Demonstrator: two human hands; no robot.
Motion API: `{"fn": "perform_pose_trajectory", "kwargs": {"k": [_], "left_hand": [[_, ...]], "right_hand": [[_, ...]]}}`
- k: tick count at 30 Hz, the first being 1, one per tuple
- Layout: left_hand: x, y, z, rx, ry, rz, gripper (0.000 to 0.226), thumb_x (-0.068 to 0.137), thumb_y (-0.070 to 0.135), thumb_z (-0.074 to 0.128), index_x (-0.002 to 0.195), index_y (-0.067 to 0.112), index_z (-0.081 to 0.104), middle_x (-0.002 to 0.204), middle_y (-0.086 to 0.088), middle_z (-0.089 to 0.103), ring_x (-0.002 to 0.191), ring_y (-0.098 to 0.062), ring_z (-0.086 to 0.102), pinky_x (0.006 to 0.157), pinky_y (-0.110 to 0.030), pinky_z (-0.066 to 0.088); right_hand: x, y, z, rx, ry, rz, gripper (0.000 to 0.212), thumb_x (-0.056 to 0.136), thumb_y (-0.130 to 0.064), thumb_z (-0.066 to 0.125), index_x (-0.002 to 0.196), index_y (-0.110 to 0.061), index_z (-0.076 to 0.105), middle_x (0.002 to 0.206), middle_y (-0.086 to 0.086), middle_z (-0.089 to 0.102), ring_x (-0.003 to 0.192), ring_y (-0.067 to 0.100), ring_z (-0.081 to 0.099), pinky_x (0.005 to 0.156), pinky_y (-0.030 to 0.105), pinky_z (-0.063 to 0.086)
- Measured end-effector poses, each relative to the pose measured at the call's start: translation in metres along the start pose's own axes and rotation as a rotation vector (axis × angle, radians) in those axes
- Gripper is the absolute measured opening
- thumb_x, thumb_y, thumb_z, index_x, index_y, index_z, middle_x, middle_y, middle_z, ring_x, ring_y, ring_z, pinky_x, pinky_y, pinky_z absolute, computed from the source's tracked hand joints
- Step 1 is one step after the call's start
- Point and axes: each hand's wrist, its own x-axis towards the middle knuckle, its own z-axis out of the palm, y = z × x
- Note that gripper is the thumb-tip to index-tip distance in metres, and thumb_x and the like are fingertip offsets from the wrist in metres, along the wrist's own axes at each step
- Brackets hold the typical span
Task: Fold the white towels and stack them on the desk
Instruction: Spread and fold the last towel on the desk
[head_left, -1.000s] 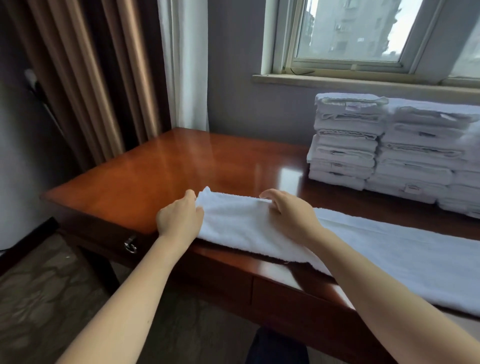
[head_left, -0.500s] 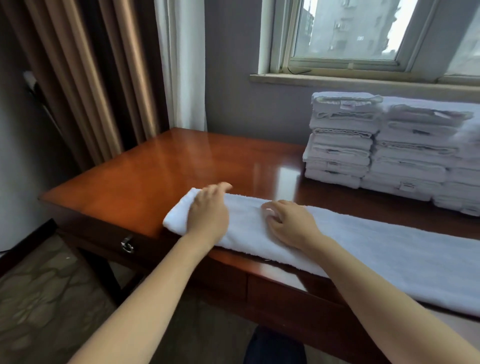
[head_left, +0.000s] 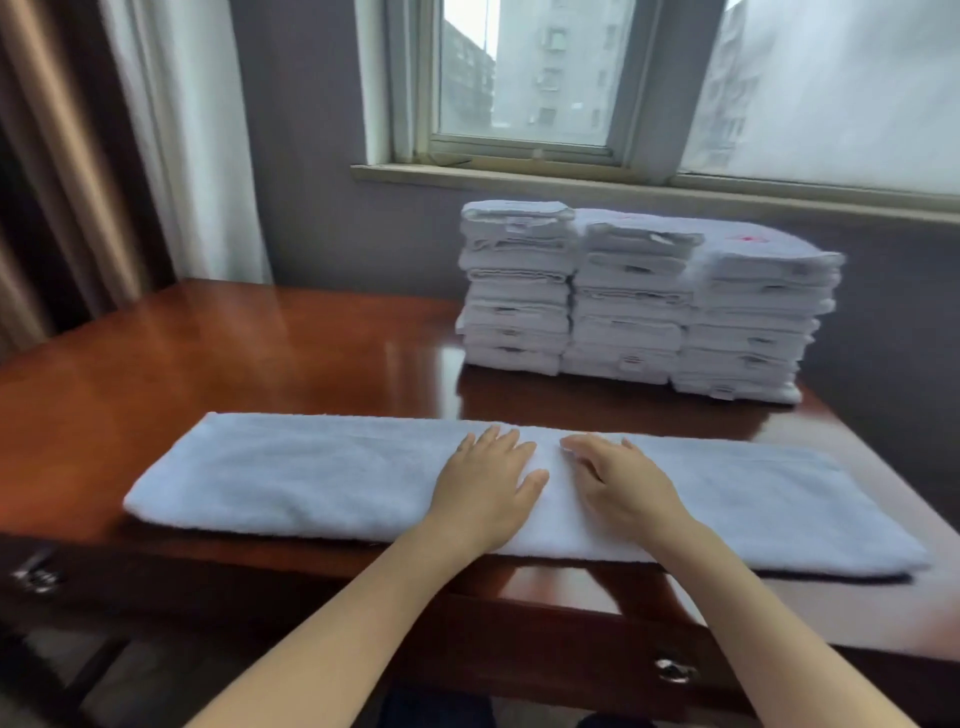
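The towel (head_left: 311, 478) is laid along the desk's (head_left: 208, 353) front edge, long axis left to right. The left hand (head_left: 485, 488) and right hand (head_left: 623, 483) are pressed flat on its middle, nothing grasped, each equally near.

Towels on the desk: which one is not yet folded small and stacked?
The long towel along the near edge, left hand and right hand resting on its middle; the rest sit in three stacks under the window.
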Motion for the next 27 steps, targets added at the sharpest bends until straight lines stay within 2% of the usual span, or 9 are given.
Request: {"fn": "perform_pose_trajectory", "kwargs": {"k": [3,5,9,12,14,16,19,25,27], "left_hand": [[0.013,0.024,0.015,0.118,-0.084,-0.004,0.060,0.102,0.053,0.024,0.156,0.027,0.020,0.165,0.001,0.010,0.152,-0.018,0.003,0.121,-0.044,-0.001],[0.019,0.031,0.020,0.151,-0.129,-0.044,0.067,0.099,0.061,0.018,0.157,0.029,0.010,0.166,0.000,0.000,0.152,-0.020,-0.004,0.120,-0.047,-0.005],[0.027,0.041,0.020,0.173,-0.195,-0.164,0.084,0.091,0.075,0.011,0.158,0.025,0.005,0.165,-0.007,-0.005,0.151,-0.026,-0.007,0.119,-0.050,-0.007],[0.038,0.062,0.021,0.238,-0.199,-0.228,0.086,0.095,0.070,0.014,0.157,0.011,0.006,0.164,-0.016,-0.001,0.151,-0.030,-0.003,0.119,-0.051,-0.006],[0.046,0.078,0.023,0.218,-0.183,-0.128,0.072,0.101,0.054,0.019,0.156,0.009,0.009,0.164,-0.015,0.001,0.151,-0.029,0.000,0.121,-0.049,-0.002],[0.052,0.093,0.029,0.168,-0.182,0.069,0.060,0.104,0.042,0.022,0.156,0.015,0.014,0.165,-0.010,0.004,0.152,-0.024,0.002,0.122,-0.046,0.003],[0.057,0.112,0.039,0.137,-0.204,0.293,0.058,0.104,0.048,0.023,0.156,0.023,0.016,0.165,-0.004,0.007,0.152,-0.018,0.003,0.122,-0.044,0.002],[0.069,0.131,0.054,0.048,-0.155,0.331,0.055,0.103,0.051,0.020,0.154,0.032,0.022,0.165,0.002,0.010,0.151,-0.013,0.003,0.122,-0.041,0.000],[0.070,0.130,0.057,0.048,-0.158,0.326,0.056,0.102,0.054,0.020,0.155,0.033,0.020,0.165,0.004,0.008,0.151,-0.012,0.001,0.123,-0.040,-0.001]], "right_hand": [[-0.012,0.034,-0.007,-0.070,-0.069,0.084,0.049,0.103,-0.042,0.030,0.151,-0.031,0.033,0.161,-0.012,0.022,0.148,0.004,0.013,0.121,0.035,0.004],[-0.016,0.051,-0.013,-0.107,-0.069,0.164,0.056,0.101,-0.050,0.024,0.154,-0.032,0.025,0.163,-0.011,0.013,0.150,0.005,0.006,0.121,0.036,0.001],[-0.018,0.061,-0.018,-0.133,-0.060,0.241,0.062,0.098,-0.055,0.021,0.155,-0.031,0.019,0.164,-0.007,0.009,0.151,0.010,0.003,0.122,0.038,-0.001],[-0.019,0.061,-0.020,-0.104,-0.053,0.221,0.057,0.101,-0.048,0.021,0.155,-0.029,0.021,0.164,-0.005,0.012,0.151,0.010,0.006,0.121,0.036,0.001],[-0.022,0.068,-0.026,-0.064,-0.005,0.197,0.051,0.103,-0.038,0.025,0.153,-0.028,0.030,0.162,-0.006,0.021,0.149,0.010,0.014,0.121,0.032,0.009],[-0.029,0.082,-0.035,-0.047,0.065,0.196,0.046,0.104,-0.031,0.030,0.149,-0.027,0.040,0.158,-0.007,0.031,0.146,0.009,0.025,0.117,0.027,0.017],[-0.043,0.111,-0.048,-0.085,0.083,0.229,0.045,0.104,-0.030,0.032,0.147,-0.026,0.043,0.157,-0.006,0.033,0.144,0.010,0.028,0.117,0.028,0.017],[-0.060,0.166,-0.070,-0.234,0.084,0.473,0.049,0.101,-0.042,0.026,0.146,-0.029,0.038,0.155,0.000,0.033,0.143,0.021,0.024,0.117,0.041,0.013],[-0.059,0.171,-0.071,-0.244,0.053,0.591,0.054,0.098,-0.050,0.023,0.149,-0.034,0.031,0.160,0.003,0.023,0.146,0.027,0.016,0.117,0.047,0.010]]}}
